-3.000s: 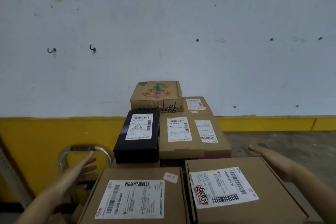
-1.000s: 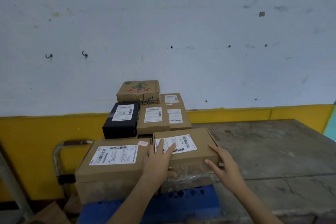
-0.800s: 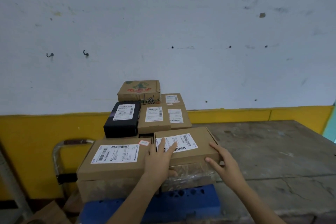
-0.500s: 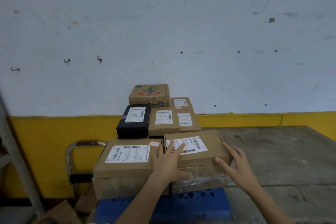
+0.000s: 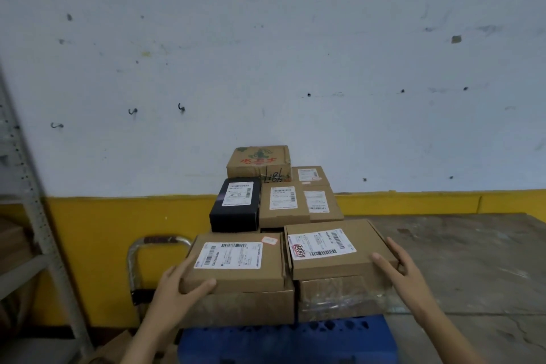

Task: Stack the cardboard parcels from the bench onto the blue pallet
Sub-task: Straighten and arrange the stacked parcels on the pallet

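— Gripping the near left corner of the flat brown cardboard parcel with the long white label (image 5: 236, 263), the left hand (image 5: 180, 289) has its thumb across the front face and its fingers (image 5: 177, 270) out of sight round the left side. That parcel sits on a plain brown carton (image 5: 245, 304), which stands on the blue plastic pallet (image 5: 283, 340).

— And the right hand (image 5: 404, 272)?

— Open and flat, its fingers (image 5: 384, 263) pressed against the right front corner of the neighbouring flat brown cardboard parcel with the red-stamped label (image 5: 336, 248). It clasps nothing; it only bears on the edge. That parcel rests on a carton wrapped in clear film (image 5: 339, 295), beside the grey scuffed worktop (image 5: 461, 260).

— What lies behind?

— A black box with a white label (image 5: 236, 207), a wider brown box with two labels (image 5: 298, 204), a printed brown carton (image 5: 260, 159) and a small labelled box (image 5: 308, 176) at the back.

— Changed from half a second ago?

— Yes. Then the left hand lay spread on top, between the two front parcels, fingers on the stamped label. Now it has shifted to the outer corner of the left parcel. The right hand has kept its place, so the two hands now bracket both front parcels from outside.
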`<action>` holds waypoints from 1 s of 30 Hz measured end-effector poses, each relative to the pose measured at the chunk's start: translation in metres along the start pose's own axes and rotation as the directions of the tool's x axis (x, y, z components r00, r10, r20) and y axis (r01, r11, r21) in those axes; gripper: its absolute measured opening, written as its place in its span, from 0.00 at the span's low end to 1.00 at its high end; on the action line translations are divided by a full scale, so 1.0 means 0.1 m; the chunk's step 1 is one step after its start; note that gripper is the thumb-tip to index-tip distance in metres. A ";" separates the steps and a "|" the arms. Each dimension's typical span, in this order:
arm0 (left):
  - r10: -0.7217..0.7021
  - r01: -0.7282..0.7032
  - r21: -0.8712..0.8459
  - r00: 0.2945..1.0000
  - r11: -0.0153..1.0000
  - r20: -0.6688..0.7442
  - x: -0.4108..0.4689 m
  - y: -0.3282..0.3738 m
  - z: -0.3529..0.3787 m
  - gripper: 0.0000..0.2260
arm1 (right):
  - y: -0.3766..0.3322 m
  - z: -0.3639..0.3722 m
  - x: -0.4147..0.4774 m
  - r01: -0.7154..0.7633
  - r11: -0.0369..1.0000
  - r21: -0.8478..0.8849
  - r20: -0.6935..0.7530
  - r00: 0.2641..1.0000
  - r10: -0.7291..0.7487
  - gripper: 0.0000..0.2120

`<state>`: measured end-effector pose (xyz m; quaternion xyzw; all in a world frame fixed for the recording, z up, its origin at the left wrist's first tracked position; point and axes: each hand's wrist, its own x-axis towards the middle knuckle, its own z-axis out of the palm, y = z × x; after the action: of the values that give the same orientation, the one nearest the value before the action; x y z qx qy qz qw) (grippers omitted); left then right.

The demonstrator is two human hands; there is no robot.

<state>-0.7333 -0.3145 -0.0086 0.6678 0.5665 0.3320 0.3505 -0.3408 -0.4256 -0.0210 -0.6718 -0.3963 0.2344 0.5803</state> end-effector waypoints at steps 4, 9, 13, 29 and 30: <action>-0.011 0.012 -0.005 0.999 1.000 0.044 -0.03 -0.05 0.12 0.36 | -0.01 0.04 -0.02 0.006 1.000 0.011 -0.007 1.000 -0.006 0.28; -0.016 0.019 0.078 0.999 0.997 -0.044 -0.05 -0.04 0.24 0.37 | -0.01 0.08 -0.04 0.015 1.000 0.011 -0.012 1.000 -0.015 0.28; 0.021 -0.014 0.102 0.998 0.995 -0.062 -0.06 -0.04 0.27 0.35 | 0.00 0.10 -0.04 0.028 1.000 0.004 -0.025 0.999 -0.028 0.28; 0.312 -0.171 0.474 0.921 0.864 -0.235 -0.10 0.11 0.37 0.34 | 0.03 0.11 -0.26 0.350 0.731 -0.586 -0.121 0.854 -0.505 0.32; 0.372 -0.223 0.561 0.914 0.797 -0.165 -0.12 0.18 0.46 0.36 | 0.01 0.17 -0.28 0.421 0.607 -0.674 -0.034 0.803 -0.595 0.31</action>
<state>-0.6867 -0.3331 -0.0181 0.7686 0.5646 0.3005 0.0158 -0.3701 -0.4377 -0.0293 -0.7091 -0.5486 -0.1785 0.4053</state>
